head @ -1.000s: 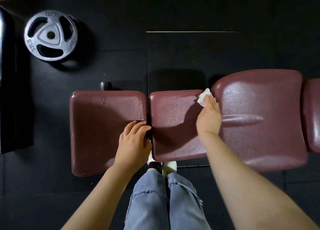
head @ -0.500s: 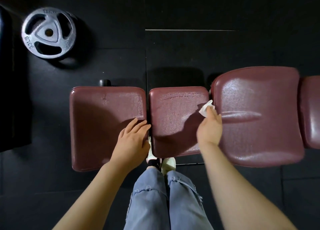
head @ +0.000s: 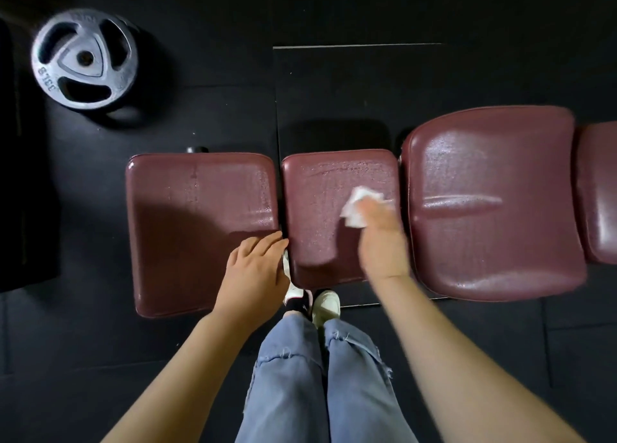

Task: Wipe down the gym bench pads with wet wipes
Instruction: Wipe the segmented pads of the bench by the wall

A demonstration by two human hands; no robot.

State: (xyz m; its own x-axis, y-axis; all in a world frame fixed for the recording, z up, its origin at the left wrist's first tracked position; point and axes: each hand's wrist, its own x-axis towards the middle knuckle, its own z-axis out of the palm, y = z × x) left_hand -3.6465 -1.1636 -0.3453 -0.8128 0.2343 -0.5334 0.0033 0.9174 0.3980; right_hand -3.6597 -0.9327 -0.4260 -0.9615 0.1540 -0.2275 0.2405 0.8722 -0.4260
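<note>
A gym bench with maroon pads runs left to right below me: a left pad (head: 187,215), a smaller middle pad (head: 317,208), a large right pad (head: 494,229) and a further pad (head: 599,192) at the right edge. My right hand (head: 382,242) presses a crumpled white wet wipe (head: 357,207) onto the middle pad's right half; the hand is motion-blurred. My left hand (head: 255,272) rests flat on the left pad's near right corner, fingers at the gap between pads. The middle and right pads show wet streaks.
A grey weight plate (head: 83,58) lies on the black rubber floor at the far left. A dark object (head: 23,175) fills the left edge. My legs in blue jeans (head: 320,376) and white shoes (head: 325,304) stand against the bench's near side.
My right hand has drawn the wipe from the middle pad's far right corner toward me and leftward, onto the pad's centre-right. My left hand has stayed on the left pad.
</note>
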